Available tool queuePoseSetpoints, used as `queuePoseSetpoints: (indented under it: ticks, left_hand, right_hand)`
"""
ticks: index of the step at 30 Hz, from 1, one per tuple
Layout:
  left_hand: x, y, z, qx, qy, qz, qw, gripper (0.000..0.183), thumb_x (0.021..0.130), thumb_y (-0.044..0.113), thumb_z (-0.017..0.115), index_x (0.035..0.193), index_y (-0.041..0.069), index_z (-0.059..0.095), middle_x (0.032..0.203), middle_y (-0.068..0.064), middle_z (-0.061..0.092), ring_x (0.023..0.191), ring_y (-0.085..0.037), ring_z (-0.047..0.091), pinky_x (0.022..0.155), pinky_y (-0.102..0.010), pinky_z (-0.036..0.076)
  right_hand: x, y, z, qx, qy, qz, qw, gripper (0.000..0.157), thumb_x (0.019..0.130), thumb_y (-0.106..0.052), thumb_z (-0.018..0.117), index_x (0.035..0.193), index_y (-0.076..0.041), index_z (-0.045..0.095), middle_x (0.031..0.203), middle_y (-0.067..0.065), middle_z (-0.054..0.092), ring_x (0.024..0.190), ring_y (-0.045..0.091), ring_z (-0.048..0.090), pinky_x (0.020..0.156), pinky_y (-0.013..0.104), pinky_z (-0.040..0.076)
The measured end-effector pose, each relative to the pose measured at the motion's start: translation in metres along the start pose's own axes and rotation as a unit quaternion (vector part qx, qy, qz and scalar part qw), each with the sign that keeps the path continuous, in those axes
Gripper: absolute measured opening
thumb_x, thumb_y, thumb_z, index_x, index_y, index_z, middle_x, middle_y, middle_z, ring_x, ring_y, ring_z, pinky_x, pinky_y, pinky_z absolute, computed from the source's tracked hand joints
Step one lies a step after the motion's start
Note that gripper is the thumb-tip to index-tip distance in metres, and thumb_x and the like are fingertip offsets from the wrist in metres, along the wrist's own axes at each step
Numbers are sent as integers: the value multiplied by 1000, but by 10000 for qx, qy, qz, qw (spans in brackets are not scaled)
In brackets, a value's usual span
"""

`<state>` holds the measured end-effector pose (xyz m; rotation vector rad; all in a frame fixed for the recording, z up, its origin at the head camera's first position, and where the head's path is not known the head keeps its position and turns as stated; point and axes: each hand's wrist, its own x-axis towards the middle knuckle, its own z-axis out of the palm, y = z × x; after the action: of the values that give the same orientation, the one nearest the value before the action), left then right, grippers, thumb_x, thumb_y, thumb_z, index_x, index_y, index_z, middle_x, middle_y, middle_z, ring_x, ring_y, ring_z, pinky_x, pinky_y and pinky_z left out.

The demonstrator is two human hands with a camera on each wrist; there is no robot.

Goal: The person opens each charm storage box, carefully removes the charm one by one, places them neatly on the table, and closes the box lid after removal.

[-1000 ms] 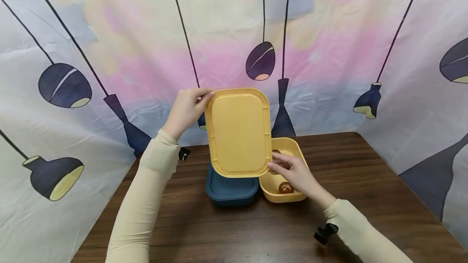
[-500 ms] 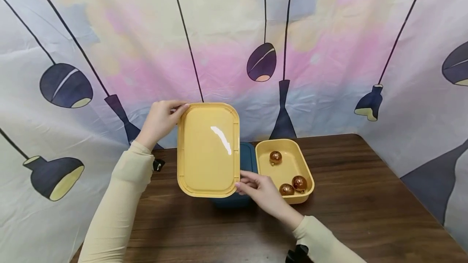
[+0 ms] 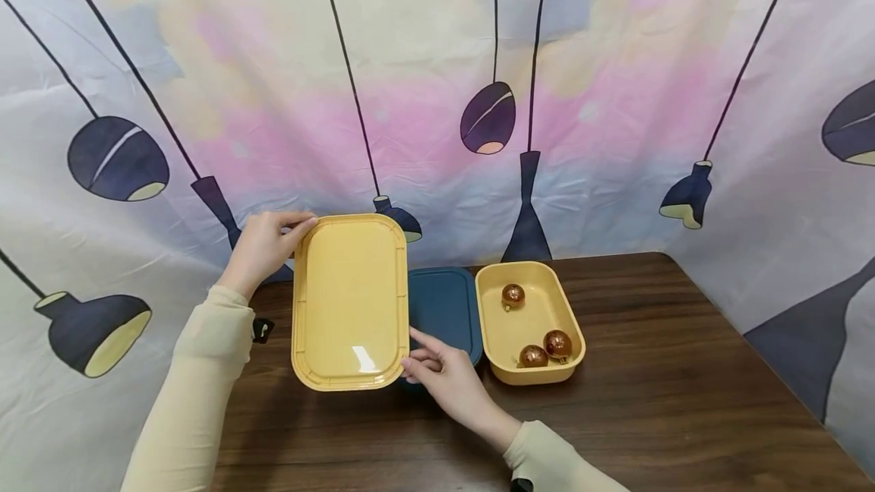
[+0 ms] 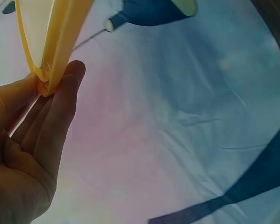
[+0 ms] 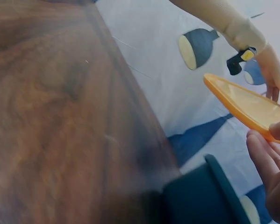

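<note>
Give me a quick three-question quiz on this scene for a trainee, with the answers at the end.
1. Count: how many shiny copper-coloured balls lie in the open yellow box?

2. True or false: in the head view, the left hand holds the yellow lid near its upper left corner, and the right hand holds it near its lower right.

3. Multiple choice: in the head view, what stands on the table just left of the yellow box?
A) a glass jar
B) a blue container
C) a red cup

Key: 1. Three. 2. True. 3. B.
</note>
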<state>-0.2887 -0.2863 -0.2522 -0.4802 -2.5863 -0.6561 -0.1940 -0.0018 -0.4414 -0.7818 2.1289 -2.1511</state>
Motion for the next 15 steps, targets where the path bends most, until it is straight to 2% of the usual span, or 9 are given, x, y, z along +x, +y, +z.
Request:
queuePoseSetpoints:
  ticks: [3,6,10,13,15]
  left_hand:
    - [-4,-11,2,7,-56,-114,9999,39,105,31,57,124,0,71,116,-27,69,81,-37,72,72,-52,58]
    - [-9,-23,6,26,-79,-224,9997,40,105,31,57,124,0,71,114,-27,70,83,-37,71,72,-52,58]
    - [-20,-38,12,19,-145,-371,9992,39,105,31,57,124,0,71,110,-26,71,72,-28,70,67,-45,57]
    - [-28,-48,18,24,-165,-448,9989,40,105,31,57,123,-1,71,107,-26,72,65,-20,67,62,-39,55]
    - [-34,-54,23,56,-155,-469,9988,39,105,30,58,122,-2,72,105,-26,72,64,-19,65,63,-38,54]
  right_hand:
    - [-1,4,9,115,-55,6,9999,57,98,-11,68,151,-14,47,110,12,74,92,27,74,78,27,60]
    - [-3,8,17,204,-215,112,9995,62,97,-12,69,154,-19,44,114,10,73,96,21,73,81,26,58]
    - [-7,15,22,196,-585,333,9975,66,98,-19,70,156,-21,39,122,5,70,103,9,70,86,22,55]
    - [-9,20,23,188,-871,480,9949,68,98,-21,69,158,-18,36,127,4,68,108,8,67,90,21,53]
    - [-11,23,25,201,-1042,577,9927,69,99,-22,68,159,-16,34,129,4,66,110,7,66,90,21,53]
